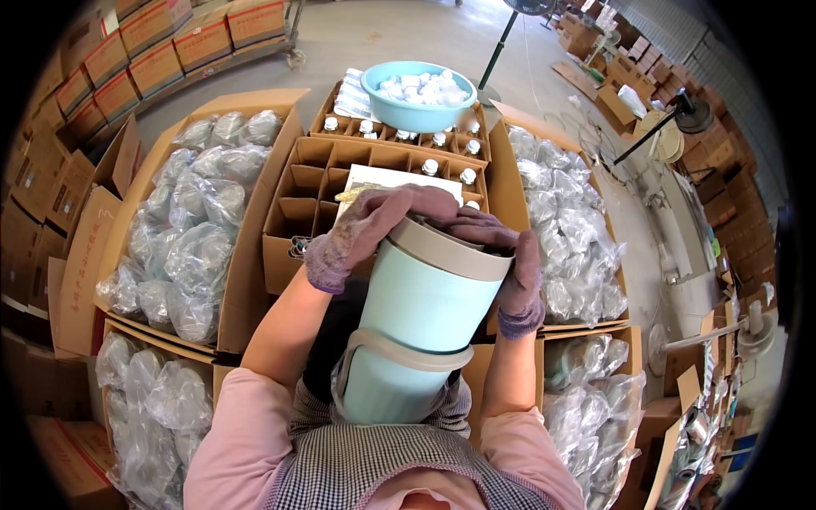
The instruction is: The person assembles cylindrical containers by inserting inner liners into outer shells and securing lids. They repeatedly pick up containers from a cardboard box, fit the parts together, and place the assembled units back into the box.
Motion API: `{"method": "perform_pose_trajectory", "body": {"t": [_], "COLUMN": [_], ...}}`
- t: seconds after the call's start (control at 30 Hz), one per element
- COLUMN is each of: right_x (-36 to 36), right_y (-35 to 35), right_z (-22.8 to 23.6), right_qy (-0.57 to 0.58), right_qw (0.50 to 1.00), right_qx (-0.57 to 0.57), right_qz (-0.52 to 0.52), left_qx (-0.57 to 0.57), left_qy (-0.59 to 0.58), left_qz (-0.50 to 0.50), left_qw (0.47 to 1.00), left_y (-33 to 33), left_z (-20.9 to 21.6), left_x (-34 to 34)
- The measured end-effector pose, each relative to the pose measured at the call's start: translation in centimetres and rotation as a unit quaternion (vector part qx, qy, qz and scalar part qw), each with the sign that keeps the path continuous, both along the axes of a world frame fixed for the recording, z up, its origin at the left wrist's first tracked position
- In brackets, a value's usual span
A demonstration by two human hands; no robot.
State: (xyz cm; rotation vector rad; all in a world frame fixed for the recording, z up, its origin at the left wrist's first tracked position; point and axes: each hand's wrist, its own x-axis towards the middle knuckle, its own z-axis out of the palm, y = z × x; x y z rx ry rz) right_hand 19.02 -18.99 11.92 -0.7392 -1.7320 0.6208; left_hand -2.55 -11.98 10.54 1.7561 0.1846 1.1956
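A pale blue, bucket-shaped container (432, 302) with a broad grey rim stands tilted in my lap, its top leaning away from me. A grey carrying handle (412, 350) curves across its lower half. My left hand (374, 223), in a purple-grey work glove, grips the rim from the left, fingers curled over the top. My right hand (514, 268), gloved alike, clasps the rim from the right, its fingers bent over the far edge. Between the hands the top looks dark and is partly hidden.
Ahead stands a divided carton (319, 151) with several white-capped bottles. Behind it a light blue basin (416, 110) holds many small white pieces. Open cartons of plastic-wrapped items flank me: wrapped items (200, 225) left, others (565, 221) right. Stacked boxes (157, 68) line the far left.
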Motion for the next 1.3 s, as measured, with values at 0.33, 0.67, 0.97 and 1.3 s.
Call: {"method": "perform_pose_trajectory", "body": {"t": [0.33,0.67,0.97,1.3], "right_x": [-0.1,-0.2,-1.5,-1.6], "right_y": [2.9,2.8,3.7,-3.3], "right_z": [-4.5,-2.5,-4.9,0.0], "right_qy": [0.118,0.117,0.264,0.075], "right_qw": [0.973,0.981,0.938,0.979], "right_qx": [0.175,-0.047,0.022,-0.184], "right_qz": [0.093,0.146,0.223,-0.042], "left_qx": [-0.041,-0.058,0.138,0.016], "left_qy": [0.048,0.04,0.12,-0.138], "left_qz": [0.078,0.122,0.186,-0.051], "left_qw": [0.995,0.99,0.965,0.989], "left_y": [-3.3,-3.9,-5.7,-0.7], "left_z": [-0.1,0.0,3.0,-4.5], "left_x": [0.3,-0.9,-0.2,1.0]}}
